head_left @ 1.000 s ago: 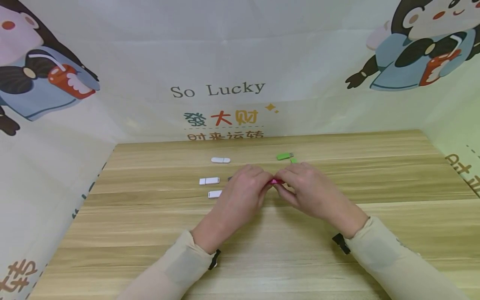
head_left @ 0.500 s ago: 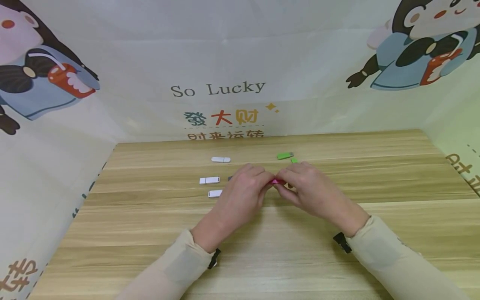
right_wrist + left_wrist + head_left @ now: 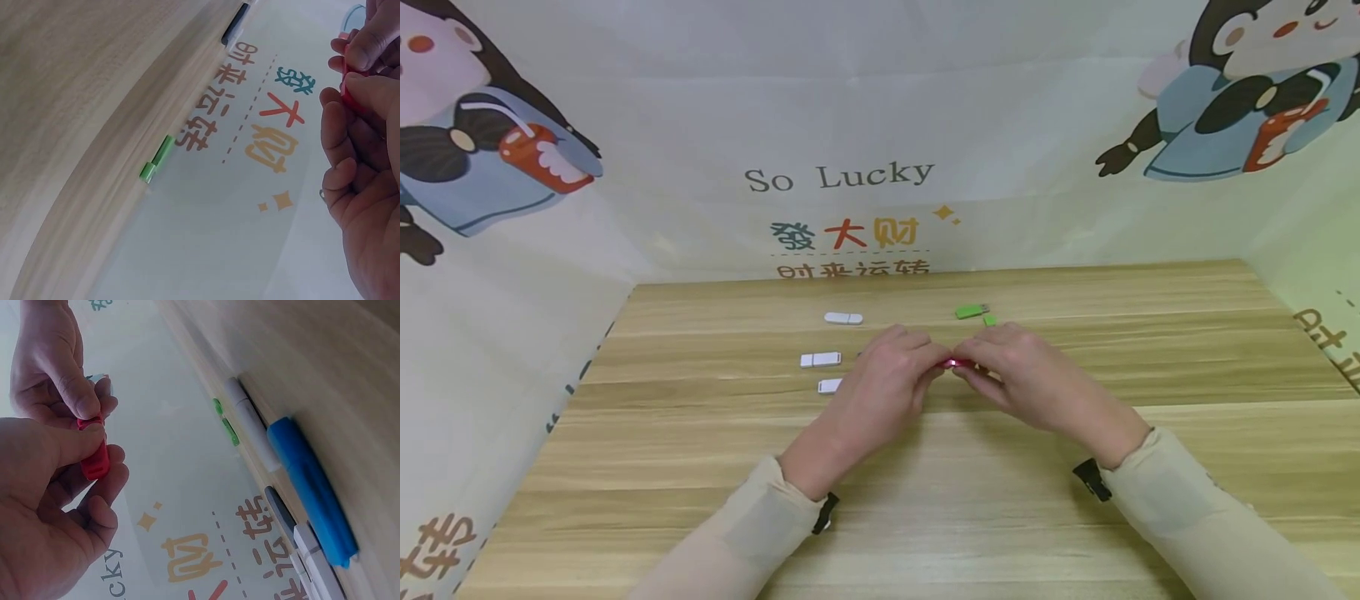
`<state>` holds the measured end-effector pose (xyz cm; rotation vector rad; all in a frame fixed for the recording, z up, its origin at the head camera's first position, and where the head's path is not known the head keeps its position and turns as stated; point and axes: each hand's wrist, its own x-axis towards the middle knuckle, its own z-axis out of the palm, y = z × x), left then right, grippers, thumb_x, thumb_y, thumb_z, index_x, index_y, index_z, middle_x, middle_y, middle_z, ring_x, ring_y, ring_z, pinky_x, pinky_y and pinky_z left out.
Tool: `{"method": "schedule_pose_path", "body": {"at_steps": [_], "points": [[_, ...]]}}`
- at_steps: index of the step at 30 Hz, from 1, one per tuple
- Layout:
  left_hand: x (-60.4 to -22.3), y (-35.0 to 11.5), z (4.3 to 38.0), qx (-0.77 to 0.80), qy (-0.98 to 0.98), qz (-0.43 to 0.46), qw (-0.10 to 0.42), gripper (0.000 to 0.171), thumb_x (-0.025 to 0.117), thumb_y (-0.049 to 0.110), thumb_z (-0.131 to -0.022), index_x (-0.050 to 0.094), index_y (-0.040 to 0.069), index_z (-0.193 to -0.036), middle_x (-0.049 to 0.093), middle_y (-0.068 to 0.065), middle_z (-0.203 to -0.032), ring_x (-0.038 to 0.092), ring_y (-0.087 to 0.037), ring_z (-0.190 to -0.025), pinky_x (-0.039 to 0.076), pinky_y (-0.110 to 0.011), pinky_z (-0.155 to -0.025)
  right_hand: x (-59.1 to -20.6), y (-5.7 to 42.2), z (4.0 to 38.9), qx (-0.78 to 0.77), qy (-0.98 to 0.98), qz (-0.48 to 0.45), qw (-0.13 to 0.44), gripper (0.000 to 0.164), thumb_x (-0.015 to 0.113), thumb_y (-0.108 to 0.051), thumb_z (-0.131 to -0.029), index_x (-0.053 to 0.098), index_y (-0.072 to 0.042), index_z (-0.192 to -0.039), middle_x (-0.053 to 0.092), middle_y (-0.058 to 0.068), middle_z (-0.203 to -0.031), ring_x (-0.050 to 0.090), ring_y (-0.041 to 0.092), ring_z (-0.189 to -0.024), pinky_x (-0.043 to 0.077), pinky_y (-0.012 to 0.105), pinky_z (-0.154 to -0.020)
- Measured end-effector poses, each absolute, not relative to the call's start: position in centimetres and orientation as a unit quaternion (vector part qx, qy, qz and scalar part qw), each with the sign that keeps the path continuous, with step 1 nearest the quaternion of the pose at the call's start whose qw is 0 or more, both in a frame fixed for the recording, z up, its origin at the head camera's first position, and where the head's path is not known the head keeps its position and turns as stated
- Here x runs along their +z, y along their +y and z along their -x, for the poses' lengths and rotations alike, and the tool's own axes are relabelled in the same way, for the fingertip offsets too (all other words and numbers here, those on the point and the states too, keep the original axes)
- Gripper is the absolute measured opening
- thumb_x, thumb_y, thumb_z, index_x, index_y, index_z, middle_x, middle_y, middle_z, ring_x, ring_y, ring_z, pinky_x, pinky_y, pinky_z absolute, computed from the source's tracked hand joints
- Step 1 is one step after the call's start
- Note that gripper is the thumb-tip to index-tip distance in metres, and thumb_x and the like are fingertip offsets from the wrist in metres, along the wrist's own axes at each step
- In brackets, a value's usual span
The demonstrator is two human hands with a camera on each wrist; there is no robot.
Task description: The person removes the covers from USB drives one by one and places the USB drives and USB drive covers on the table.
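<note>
Between my two hands is a small red USB flash drive, raised off the table in the wrist views. My left hand pinches one end with thumb and fingers, and my right hand pinches the other. In the head view fingers cover most of the drive, and a bright silvery spot shows at its middle. Just past the right hand lie a green flash drive with its metal plug bare and a separate green cap.
White flash drives lie left of my left hand. A blue flash drive and a dark grey one show on the wooden table in the left wrist view. A printed cloth hangs behind the table.
Both hands stay nearly in place, the right wrist and sleeve shifting slightly right. A silvery gleam now shows where the drive's middle looked pink before.
</note>
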<state>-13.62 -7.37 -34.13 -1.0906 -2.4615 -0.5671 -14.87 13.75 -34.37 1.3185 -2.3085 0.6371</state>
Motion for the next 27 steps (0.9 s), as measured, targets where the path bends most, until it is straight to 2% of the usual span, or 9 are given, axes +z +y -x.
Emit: {"method": "schedule_pose_path", "body": {"at_steps": [13, 20, 27], "points": [[-33.77, -7.2, 13.5, -0.201, -0.893, 0.363, 0.176, 0.012, 0.065, 0.016, -0.097, 0.074, 0.01, -0.102, 0.062, 0.006, -0.086, 0.055, -0.01, -0.084, 0.047, -0.023, -0.078, -33.9, 13.83, 15.24, 0.222, -0.834, -0.465, 0.197, 0.011, 0.075, -0.011, -0.087, 0.073, -0.007, -0.098, 0.072, 0.0, -0.091, 0.066, 0.011, -0.079, 0.052, 0.03, -0.071], [-33.69, -7.14, 13.34, -0.22, -0.901, 0.34, 0.158, 0.01, 0.067, 0.017, -0.096, 0.073, 0.01, -0.099, 0.057, 0.006, -0.089, 0.052, -0.007, -0.081, 0.048, -0.02, -0.074, -33.87, 13.98, 15.26, 0.216, -0.839, -0.46, 0.195, 0.009, 0.074, -0.014, -0.089, 0.073, -0.008, -0.096, 0.072, 0.0, -0.091, 0.066, 0.014, -0.079, 0.05, 0.03, -0.069], [-33.84, -7.09, 13.33, -0.219, -0.901, 0.34, 0.159, 0.009, 0.067, 0.015, -0.095, 0.074, 0.009, -0.099, 0.059, 0.005, -0.089, 0.054, -0.008, -0.081, 0.049, -0.019, -0.073, -34.03, 14.28, 15.25, 0.201, -0.853, -0.443, 0.188, 0.01, 0.073, -0.018, -0.09, 0.073, -0.009, -0.096, 0.072, -0.001, -0.092, 0.066, 0.012, -0.08, 0.051, 0.032, -0.073]]}}
